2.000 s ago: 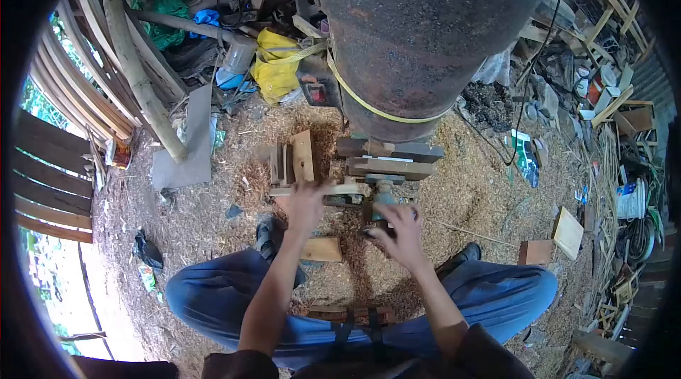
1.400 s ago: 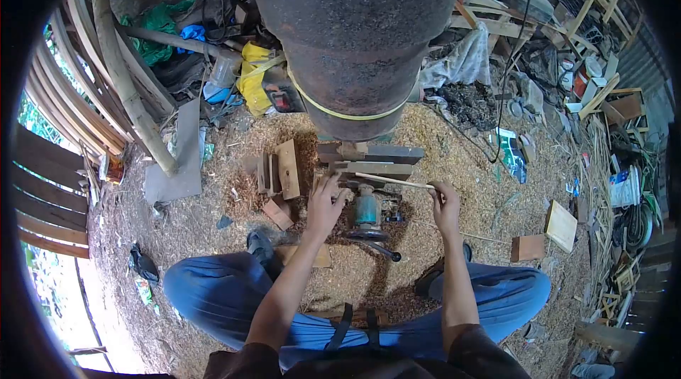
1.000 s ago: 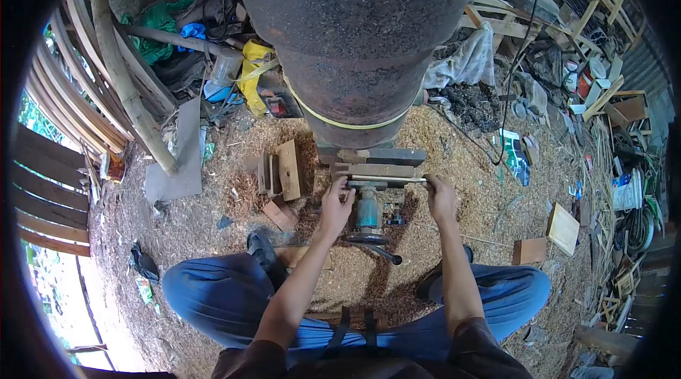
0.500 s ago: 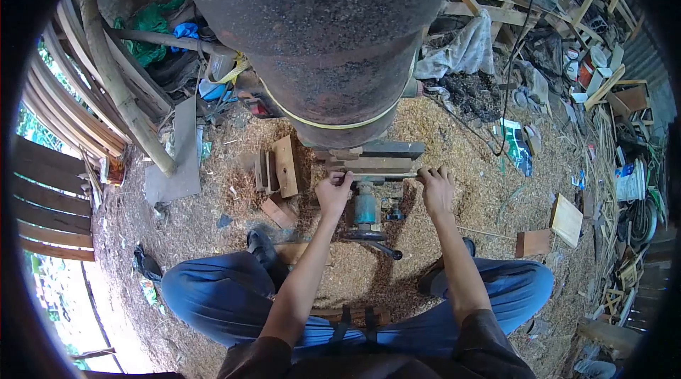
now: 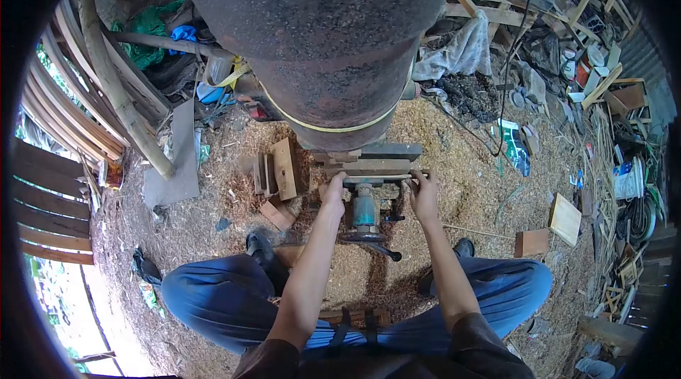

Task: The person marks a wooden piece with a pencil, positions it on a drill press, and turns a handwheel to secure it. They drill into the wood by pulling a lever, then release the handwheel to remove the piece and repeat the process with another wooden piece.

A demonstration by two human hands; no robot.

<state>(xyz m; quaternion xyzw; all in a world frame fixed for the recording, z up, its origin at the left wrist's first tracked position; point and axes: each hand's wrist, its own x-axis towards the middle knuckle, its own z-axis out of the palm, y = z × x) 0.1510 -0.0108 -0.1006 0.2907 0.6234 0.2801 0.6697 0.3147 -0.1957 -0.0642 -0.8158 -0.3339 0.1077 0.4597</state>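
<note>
Both hands are at the front of a machine with a large rusty dark body (image 5: 333, 59). A thin wooden strip (image 5: 379, 178) lies crosswise at the front of its worktable. My left hand (image 5: 332, 191) has its fingers closed around the strip's left end. At the right end, my right hand (image 5: 425, 198) pinches it between thumb and fingers. Just behind the strip sits a thicker wooden bar (image 5: 374, 165), parallel to it. Below is a teal screw housing (image 5: 364, 210) with a handwheel and crank handle (image 5: 386, 252). Part of the worktable is hidden beneath the machine body.
Wooden blocks (image 5: 285, 169) stand left of the machine, on ground covered with wood shavings. Two more pieces, a block (image 5: 532, 243) and a pale board (image 5: 565, 220), lie at right. A black cable (image 5: 505, 95) hangs at upper right. My knees flank the machine.
My right hand has shifted left and slightly down, and its fingers have come closer together. My left hand has moved slightly left and turned. The strip now sits slightly lower.
</note>
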